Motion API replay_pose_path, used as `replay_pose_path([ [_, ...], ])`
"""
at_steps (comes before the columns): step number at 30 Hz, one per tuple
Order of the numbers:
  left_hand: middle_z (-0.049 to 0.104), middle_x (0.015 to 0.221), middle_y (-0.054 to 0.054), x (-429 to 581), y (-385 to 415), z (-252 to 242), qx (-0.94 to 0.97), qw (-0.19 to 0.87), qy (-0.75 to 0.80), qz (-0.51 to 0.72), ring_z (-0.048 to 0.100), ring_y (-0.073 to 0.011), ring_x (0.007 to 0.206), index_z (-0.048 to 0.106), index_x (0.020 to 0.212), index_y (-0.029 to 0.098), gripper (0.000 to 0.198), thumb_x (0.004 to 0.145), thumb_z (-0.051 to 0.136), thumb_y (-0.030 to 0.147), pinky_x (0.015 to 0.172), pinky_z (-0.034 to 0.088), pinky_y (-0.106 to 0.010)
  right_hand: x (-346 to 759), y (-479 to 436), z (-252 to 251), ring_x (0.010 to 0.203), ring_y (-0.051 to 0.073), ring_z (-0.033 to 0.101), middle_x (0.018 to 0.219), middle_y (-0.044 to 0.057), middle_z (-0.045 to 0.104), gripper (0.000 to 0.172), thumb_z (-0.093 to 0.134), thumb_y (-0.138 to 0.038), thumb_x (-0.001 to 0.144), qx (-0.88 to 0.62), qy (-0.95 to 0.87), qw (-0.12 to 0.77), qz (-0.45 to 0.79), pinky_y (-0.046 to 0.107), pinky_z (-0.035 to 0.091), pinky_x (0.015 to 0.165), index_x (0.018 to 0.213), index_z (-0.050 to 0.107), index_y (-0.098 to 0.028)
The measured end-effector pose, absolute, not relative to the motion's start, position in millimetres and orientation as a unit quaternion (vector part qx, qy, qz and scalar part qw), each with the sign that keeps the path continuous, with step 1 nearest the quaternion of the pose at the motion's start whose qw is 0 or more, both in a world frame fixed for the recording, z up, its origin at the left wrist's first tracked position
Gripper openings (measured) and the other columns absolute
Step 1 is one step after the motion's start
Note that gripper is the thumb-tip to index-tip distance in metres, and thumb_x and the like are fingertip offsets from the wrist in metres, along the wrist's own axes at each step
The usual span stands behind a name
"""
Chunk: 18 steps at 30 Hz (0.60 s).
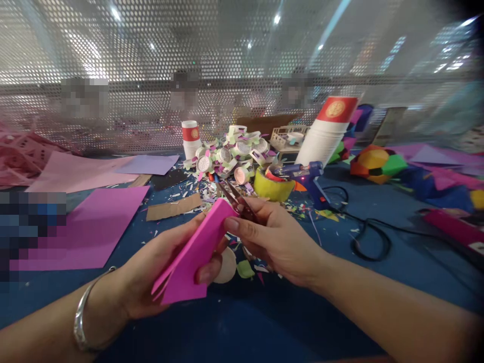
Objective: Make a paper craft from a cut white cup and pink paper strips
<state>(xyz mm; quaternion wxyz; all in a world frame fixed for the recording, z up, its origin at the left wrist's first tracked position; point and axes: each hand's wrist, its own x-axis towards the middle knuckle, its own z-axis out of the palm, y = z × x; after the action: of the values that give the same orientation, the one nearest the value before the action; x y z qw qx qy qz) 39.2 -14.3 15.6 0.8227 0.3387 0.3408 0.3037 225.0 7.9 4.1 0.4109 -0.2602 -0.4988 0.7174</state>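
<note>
Folded magenta sheet point(198, 254) — above the desk point(295, 327), left fingers point(208, 272) closed round it; keep layers flush. Scissors point(247, 212) — gripped in right fingers point(247, 231); paper contact unclear, so align squarely.

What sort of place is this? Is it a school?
Probably a craft workshop, maybe a classroom; I can't tell if it's a school. On the blue table there's a glue gun, and the person is holding scissors and folded pink paper.
</note>
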Motion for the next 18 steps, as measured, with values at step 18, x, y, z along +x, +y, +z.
replay_pose_path([
  [18,0.07,0.087,-0.002,19,1,12,0.428,0.68,0.415,0.427,0.066,-0.012,0.072,0.064,0.094,0.023,0.015,0.084,0.074,0.029,0.064,0.056,-0.018,235,17,-2,0.063,0.008,0.044,0.069,-0.004,0.05,0.014,0.074,-0.028,0.084,-0.293,-0.613,0.452,0.578,0.023,0.036,0.056,0.081,0.064,-0.018],
])
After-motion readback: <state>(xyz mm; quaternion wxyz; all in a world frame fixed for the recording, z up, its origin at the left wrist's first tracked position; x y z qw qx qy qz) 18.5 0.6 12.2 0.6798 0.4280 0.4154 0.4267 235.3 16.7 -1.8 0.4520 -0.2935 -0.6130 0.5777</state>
